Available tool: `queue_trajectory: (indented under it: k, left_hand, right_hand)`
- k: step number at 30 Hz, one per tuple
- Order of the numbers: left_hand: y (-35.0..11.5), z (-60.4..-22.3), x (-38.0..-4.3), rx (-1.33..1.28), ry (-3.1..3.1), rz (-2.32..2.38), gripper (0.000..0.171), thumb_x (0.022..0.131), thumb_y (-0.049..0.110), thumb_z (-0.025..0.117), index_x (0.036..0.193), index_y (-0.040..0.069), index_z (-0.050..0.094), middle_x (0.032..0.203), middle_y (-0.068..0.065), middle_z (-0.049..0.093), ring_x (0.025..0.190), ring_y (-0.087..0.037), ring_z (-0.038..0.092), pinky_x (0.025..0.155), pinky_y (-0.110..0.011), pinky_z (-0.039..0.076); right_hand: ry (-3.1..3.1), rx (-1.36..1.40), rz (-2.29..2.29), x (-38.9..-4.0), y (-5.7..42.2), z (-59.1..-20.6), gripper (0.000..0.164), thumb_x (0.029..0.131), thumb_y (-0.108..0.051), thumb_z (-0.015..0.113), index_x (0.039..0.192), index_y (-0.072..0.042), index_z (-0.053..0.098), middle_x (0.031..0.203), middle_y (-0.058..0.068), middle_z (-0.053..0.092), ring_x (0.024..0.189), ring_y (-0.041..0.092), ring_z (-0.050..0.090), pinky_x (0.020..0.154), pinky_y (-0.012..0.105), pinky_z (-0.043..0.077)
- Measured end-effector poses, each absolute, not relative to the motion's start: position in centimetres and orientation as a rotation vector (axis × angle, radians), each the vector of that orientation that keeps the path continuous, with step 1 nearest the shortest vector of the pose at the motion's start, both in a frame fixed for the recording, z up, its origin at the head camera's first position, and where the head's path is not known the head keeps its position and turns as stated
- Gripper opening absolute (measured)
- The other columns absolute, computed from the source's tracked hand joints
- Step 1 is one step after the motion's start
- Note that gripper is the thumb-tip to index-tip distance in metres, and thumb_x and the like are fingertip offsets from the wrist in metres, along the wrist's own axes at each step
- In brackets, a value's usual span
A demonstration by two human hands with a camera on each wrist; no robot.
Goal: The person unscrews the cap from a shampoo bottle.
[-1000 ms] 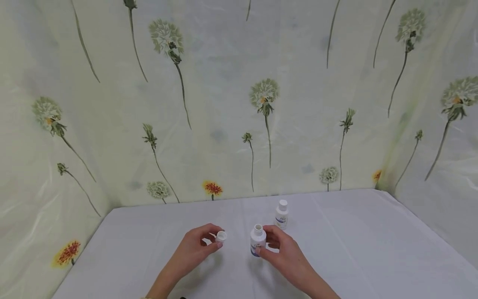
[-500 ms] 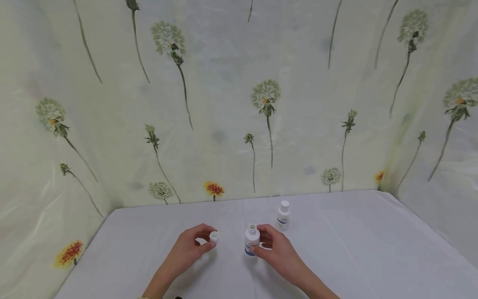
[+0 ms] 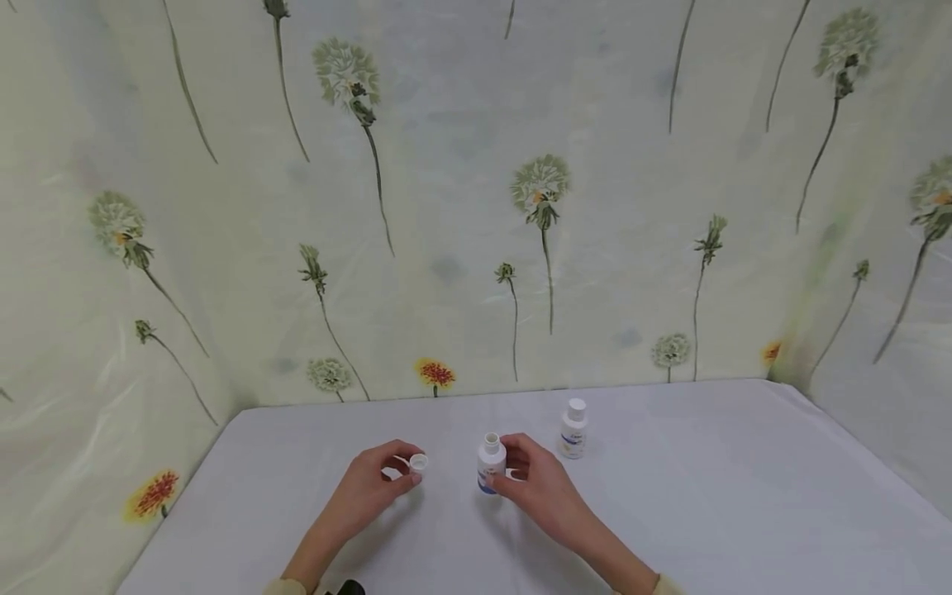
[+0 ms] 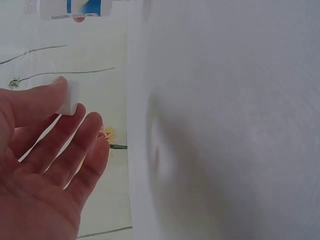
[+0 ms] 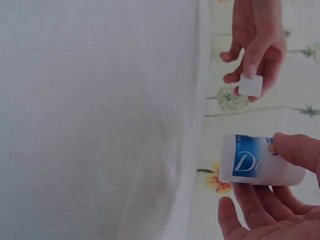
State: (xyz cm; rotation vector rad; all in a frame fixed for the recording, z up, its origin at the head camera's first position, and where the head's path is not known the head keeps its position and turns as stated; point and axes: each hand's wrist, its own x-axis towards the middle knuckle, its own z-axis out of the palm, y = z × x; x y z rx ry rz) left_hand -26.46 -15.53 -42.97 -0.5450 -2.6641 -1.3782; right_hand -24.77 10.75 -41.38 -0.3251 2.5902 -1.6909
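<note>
My left hand [image 3: 373, 486] pinches a small white bottle cap [image 3: 419, 464] between thumb and fingers, its hollow side facing up. In the left wrist view the same cap [image 4: 71, 99] sits at the thumb tip. My right hand [image 3: 541, 489] grips an uncapped white bottle [image 3: 491, 468] upright, its open mouth showing at the top. Blue label and large white lettering show on this bottle [image 5: 257, 159] in the right wrist view. Both hands are held over the table, a short gap between cap and bottle. Behind the right hand stands a second white bottle [image 3: 573, 431] with its cap on.
A white cloth covers the table [image 3: 669, 479]. Hanging curtains [image 3: 461, 207] printed with dandelions enclose its back and both sides. At the bottom edge of the head view a small dark object [image 3: 350, 587] shows near the left wrist.
Both hands, with cap and bottle, have shifted left and slightly up in the head view, which itself has turned a little left. The second bottle stays standing in place.
</note>
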Motion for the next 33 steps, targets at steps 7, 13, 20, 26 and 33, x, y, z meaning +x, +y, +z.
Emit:
queue_trajectory:
  k: [7, 13, 20, 26, 33]
  left_hand:
    - [-16.3, -43.1, -27.0, -0.509, -2.652, -1.362, 0.025, 0.088, 0.009, 0.074, 0.112, 0.011, 0.069, 0.101, 0.002, 0.067, 0.089, -0.017, 0.062, 0.071, -0.028, 0.053]
    - [-17.0, -43.2, -27.5, -0.483, -2.627, -1.347, 0.026, 0.087, 0.008, 0.074, 0.113, 0.007, 0.069, 0.101, 0.001, 0.067, 0.088, -0.016, 0.063, 0.069, -0.028, 0.053]
    - [-17.8, -43.3, -27.8, -0.444, -2.615, -1.386, 0.029, 0.087, 0.006, 0.074, 0.116, 0.005, 0.068, 0.104, -0.004, 0.067, 0.088, -0.019, 0.063, 0.059, -0.028, 0.052]
    - [-18.5, -43.2, -28.2, -0.437, -2.643, -1.353, 0.026, 0.087, 0.006, 0.073, 0.113, 0.005, 0.068, 0.102, -0.004, 0.067, 0.087, -0.020, 0.064, 0.061, -0.029, 0.052]
    - [-19.4, -43.4, -28.7, -0.425, -2.670, -1.294, 0.025, 0.084, 0.006, 0.075, 0.108, 0.006, 0.069, 0.098, -0.002, 0.067, 0.084, -0.018, 0.065, 0.067, -0.030, 0.052]
  right_hand:
    - [2.624, -0.368, -1.685, -25.9, 9.7, -41.4, 0.049, 0.086, -0.018, 0.077, 0.127, -0.004, 0.055, 0.118, 0.008, 0.064, 0.110, 0.025, 0.060, 0.097, 0.046, 0.048]
    - [2.626, -0.384, -1.684, -26.8, 8.9, -41.5, 0.049, 0.087, -0.017, 0.076, 0.128, -0.005, 0.054, 0.120, 0.008, 0.064, 0.111, 0.026, 0.059, 0.096, 0.046, 0.048]
    - [2.610, -0.434, -1.698, -27.7, 7.9, -41.6, 0.047, 0.088, -0.015, 0.075, 0.128, -0.003, 0.053, 0.121, 0.010, 0.063, 0.111, 0.027, 0.059, 0.094, 0.044, 0.050]
    - [2.596, -0.451, -1.697, -28.3, 7.1, -41.7, 0.047, 0.088, -0.014, 0.075, 0.128, -0.003, 0.053, 0.121, 0.011, 0.063, 0.111, 0.028, 0.060, 0.092, 0.044, 0.051]
    - [2.613, -0.453, -1.682, -28.9, 6.4, -41.8, 0.045, 0.088, -0.014, 0.075, 0.126, -0.004, 0.054, 0.120, 0.011, 0.063, 0.109, 0.028, 0.060, 0.089, 0.043, 0.053]
